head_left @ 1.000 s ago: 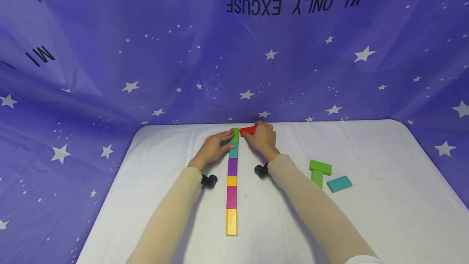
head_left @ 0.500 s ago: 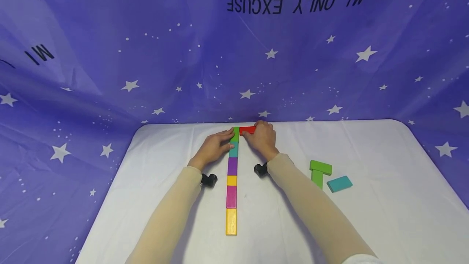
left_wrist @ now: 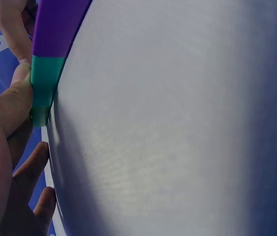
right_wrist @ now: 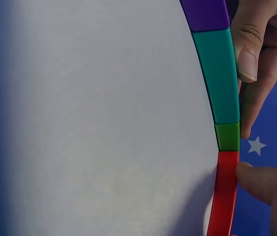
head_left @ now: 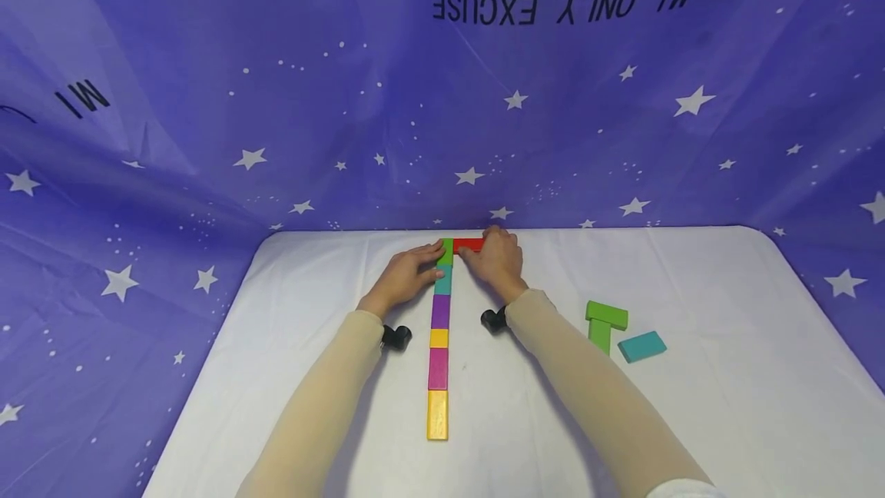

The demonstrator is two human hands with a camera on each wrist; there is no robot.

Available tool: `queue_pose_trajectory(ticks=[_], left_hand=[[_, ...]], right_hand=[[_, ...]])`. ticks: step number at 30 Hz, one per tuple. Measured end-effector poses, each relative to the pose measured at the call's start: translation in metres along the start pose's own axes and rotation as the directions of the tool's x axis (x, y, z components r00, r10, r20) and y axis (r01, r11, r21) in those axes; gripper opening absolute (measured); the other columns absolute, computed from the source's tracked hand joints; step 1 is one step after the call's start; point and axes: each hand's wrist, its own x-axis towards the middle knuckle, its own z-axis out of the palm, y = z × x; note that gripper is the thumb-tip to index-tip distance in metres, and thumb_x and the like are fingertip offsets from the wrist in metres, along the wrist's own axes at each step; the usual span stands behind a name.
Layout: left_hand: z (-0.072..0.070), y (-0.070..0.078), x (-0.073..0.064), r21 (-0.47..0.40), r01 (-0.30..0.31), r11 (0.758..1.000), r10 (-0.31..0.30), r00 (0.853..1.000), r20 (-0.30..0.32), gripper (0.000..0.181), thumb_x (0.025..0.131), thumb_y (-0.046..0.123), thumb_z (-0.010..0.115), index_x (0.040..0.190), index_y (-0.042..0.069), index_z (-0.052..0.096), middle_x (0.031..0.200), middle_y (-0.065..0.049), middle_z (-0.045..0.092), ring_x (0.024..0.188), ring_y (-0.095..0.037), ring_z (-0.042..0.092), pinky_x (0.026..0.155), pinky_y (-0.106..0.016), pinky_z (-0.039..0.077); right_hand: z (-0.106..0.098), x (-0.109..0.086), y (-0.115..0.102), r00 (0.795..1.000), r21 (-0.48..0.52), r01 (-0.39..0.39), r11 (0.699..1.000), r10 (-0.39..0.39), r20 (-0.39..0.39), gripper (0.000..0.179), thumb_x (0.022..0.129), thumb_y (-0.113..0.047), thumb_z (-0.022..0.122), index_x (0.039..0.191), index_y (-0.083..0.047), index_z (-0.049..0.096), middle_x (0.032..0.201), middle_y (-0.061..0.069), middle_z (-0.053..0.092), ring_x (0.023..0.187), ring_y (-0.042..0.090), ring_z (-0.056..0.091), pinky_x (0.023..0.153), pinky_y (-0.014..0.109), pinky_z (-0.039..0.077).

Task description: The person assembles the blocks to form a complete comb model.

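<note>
A straight row of blocks runs away from the person: yellow (head_left: 437, 414), magenta (head_left: 438, 368), a short yellow one (head_left: 439, 338), purple (head_left: 440, 311), teal (head_left: 443, 280) and green (head_left: 448, 250). At the far end a red block (head_left: 468, 245) lies crosswise, its left end against the green block's right side. The right hand (head_left: 499, 261) holds this red block by thumb and fingers, hiding its right end. The left hand (head_left: 404, 275) rests its fairly straight fingers on the green block, its thumb (left_wrist: 21, 78) touching the teal one's side.
To the right on the white tabletop (head_left: 733, 406) lie two green blocks (head_left: 607, 315) in a T shape, beside a loose teal block (head_left: 642, 346). A blue starry cloth (head_left: 588, 114) rises behind the table's far edge. Black wrist cameras (head_left: 397, 338) hang under both wrists.
In the right hand the red block has turned from a slight tilt to square and now meets the green block. The left hand has stayed in place.
</note>
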Motion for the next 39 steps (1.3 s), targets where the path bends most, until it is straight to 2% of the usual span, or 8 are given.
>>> queue_pose_trajectory(ticks=[8, 14, 20, 25, 31, 39], left_hand=[[0.001, -0.001, 0.0, 0.007, 0.001, 1.0, -0.001, 1.0, -0.001, 0.055, 0.096, 0.031, 0.069, 0.145, 0.011, 0.054, 0.156, 0.003, 0.043, 0.144, -0.025, 0.039, 0.12, -0.043, 0.03], [0.002, -0.002, 0.001, 0.003, -0.013, 1.0, 0.013, 1.0, -0.01, 0.053, 0.097, 0.03, 0.069, 0.145, 0.01, 0.055, 0.156, 0.001, 0.044, 0.144, -0.024, 0.04, 0.12, -0.042, 0.031], [0.002, -0.001, 0.001, 0.003, 0.003, 1.0, -0.003, 1.0, 0.008, 0.054, 0.097, 0.03, 0.068, 0.146, 0.012, 0.054, 0.157, 0.003, 0.042, 0.145, -0.022, 0.038, 0.121, -0.042, 0.029], [0.0, -0.001, 0.001, 0.004, -0.002, 1.0, 0.002, 1.0, 0.008, 0.054, 0.097, 0.03, 0.068, 0.146, 0.011, 0.054, 0.157, 0.002, 0.042, 0.145, -0.022, 0.039, 0.121, -0.041, 0.028], [0.0, -0.001, 0.002, -0.001, -0.005, 1.0, 0.005, 1.0, 0.004, 0.054, 0.097, 0.03, 0.068, 0.145, 0.011, 0.054, 0.156, 0.002, 0.043, 0.144, -0.023, 0.04, 0.121, -0.041, 0.029], [0.001, -0.001, 0.002, -0.002, -0.016, 1.0, 0.016, 1.0, 0.002, 0.054, 0.097, 0.03, 0.068, 0.145, 0.01, 0.054, 0.156, 0.001, 0.043, 0.144, -0.025, 0.04, 0.12, -0.042, 0.03]], right_hand=[[-0.002, -0.003, 0.004, 1.0, 0.057, -0.004, 0.998, 0.004, 0.012, 0.056, 0.087, -0.04, 0.075, 0.123, 0.002, 0.062, 0.113, 0.019, 0.067, 0.106, 0.037, 0.057, 0.088, 0.048, 0.053], [-0.013, -0.005, 0.008, 0.999, 0.087, -0.003, 0.996, -0.001, 0.038, 0.056, 0.088, -0.04, 0.074, 0.126, 0.001, 0.062, 0.109, 0.016, 0.07, 0.106, 0.036, 0.06, 0.085, 0.048, 0.054], [-0.038, -0.013, 0.018, 0.999, 0.199, -0.004, 0.98, -0.005, 0.044, 0.055, 0.088, -0.039, 0.075, 0.126, -0.001, 0.063, 0.11, 0.015, 0.069, 0.102, 0.032, 0.061, 0.084, 0.045, 0.052], [-0.066, -0.024, 0.024, 0.999, 0.27, 0.015, 0.963, -0.027, 0.042, 0.056, 0.089, -0.039, 0.074, 0.128, -0.001, 0.062, 0.114, 0.015, 0.068, 0.107, 0.032, 0.06, 0.09, 0.046, 0.05], [-0.094, -0.039, 0.031, 0.997, 0.291, 0.074, 0.954, -0.08, 0.01, 0.054, 0.09, -0.038, 0.074, 0.128, -0.001, 0.062, 0.115, 0.017, 0.068, 0.106, 0.034, 0.06, 0.091, 0.047, 0.049], [-0.119, -0.061, 0.047, 0.991, 0.284, 0.128, 0.95, -0.113, -0.068, 0.052, 0.09, -0.038, 0.075, 0.127, -0.003, 0.063, 0.112, 0.014, 0.069, 0.105, 0.036, 0.061, 0.087, 0.047, 0.048]])
